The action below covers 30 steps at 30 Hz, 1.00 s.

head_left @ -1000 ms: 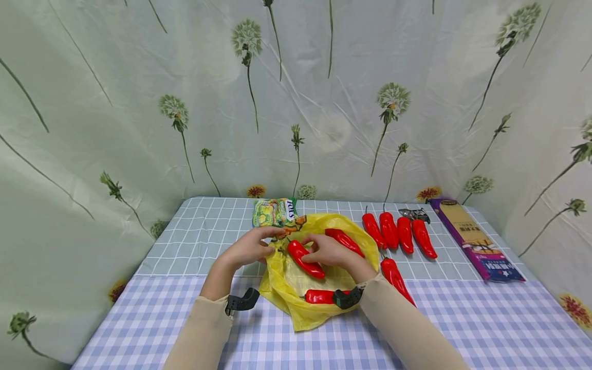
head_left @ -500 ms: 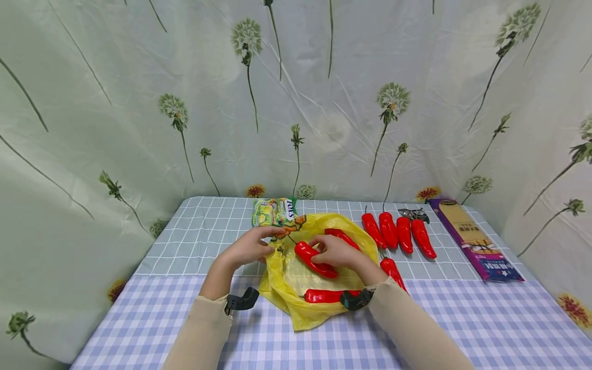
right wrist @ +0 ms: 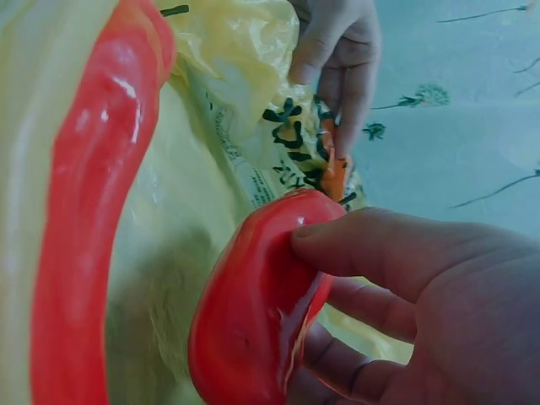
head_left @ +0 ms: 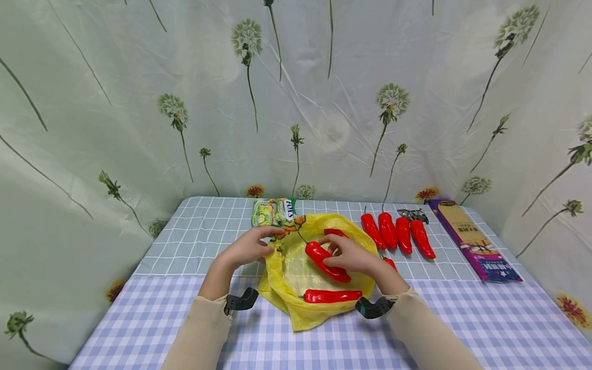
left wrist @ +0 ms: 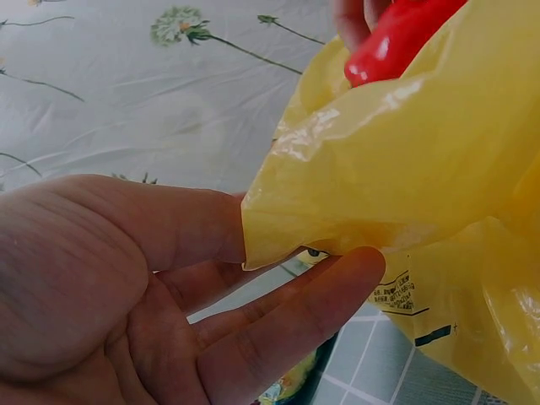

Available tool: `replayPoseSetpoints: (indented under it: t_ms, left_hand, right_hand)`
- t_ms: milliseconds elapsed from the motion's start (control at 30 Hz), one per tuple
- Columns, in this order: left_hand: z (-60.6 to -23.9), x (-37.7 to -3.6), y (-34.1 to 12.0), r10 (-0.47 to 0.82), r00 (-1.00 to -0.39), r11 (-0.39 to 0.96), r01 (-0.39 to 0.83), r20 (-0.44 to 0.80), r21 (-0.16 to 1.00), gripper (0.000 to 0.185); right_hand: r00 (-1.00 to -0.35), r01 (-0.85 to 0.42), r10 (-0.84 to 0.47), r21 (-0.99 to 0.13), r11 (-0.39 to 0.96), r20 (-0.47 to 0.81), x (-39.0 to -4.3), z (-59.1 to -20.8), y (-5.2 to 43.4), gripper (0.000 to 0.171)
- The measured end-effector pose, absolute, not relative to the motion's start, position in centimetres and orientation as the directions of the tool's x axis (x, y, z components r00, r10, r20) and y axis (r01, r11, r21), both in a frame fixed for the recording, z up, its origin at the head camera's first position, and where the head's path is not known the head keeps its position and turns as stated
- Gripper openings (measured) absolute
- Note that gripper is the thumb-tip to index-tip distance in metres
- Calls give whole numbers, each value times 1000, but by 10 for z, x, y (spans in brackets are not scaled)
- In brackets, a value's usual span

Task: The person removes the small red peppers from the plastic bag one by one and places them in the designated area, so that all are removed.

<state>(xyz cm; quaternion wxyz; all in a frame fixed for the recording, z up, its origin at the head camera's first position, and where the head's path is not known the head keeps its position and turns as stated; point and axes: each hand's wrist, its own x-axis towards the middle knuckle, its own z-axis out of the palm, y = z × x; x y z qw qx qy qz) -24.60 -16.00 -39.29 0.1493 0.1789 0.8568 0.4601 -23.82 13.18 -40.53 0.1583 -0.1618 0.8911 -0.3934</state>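
A red pepper (head_left: pixel 327 262) with a thin stem is pinched between the thumb and fingers of my right hand (head_left: pixel 348 254), over the opened yellow plastic bag (head_left: pixel 296 267). My left hand (head_left: pixel 250 246) holds the left edge of that bag, its thumb and fingers at the plastic in the left wrist view. Along the bag's front side lies a second red pepper (head_left: pixel 333 296). Another red pepper (head_left: pixel 336 233) sits at the back of the bag, partly hidden behind my right hand. In the right wrist view, the held pepper (right wrist: pixel 257 312) has my thumb across its upper side.
Several red peppers (head_left: pixel 388 230) lie in a row right of the bag, with one more (head_left: pixel 390 263) mostly behind my right arm. Behind them is a small black-and-silver packet (head_left: pixel 413 215). A purple package (head_left: pixel 474 241) lies at far right, a green snack packet (head_left: pixel 274 211) at the back.
My right hand has moved to the right with the pepper, uncovering more of the front pepper and covering more of the back one. My left hand stays at the bag's edge.
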Motion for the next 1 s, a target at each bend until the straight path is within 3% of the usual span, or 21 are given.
replayPoseSetpoints:
  t_ms: [400, 1000]
  left_hand:
    - [-394, -247, -160, 451, -888, 513, 173, -92, 841, 55]
    - [-395, -247, -159, 446, -890, 523, 179, -89, 834, 56]
  right_hand:
    - [-926, -100, -348, -792, 603, -147, -220, -392, 167, 63]
    - [-981, -66, -182, -777, 626, -63, -201, -387, 233, 63]
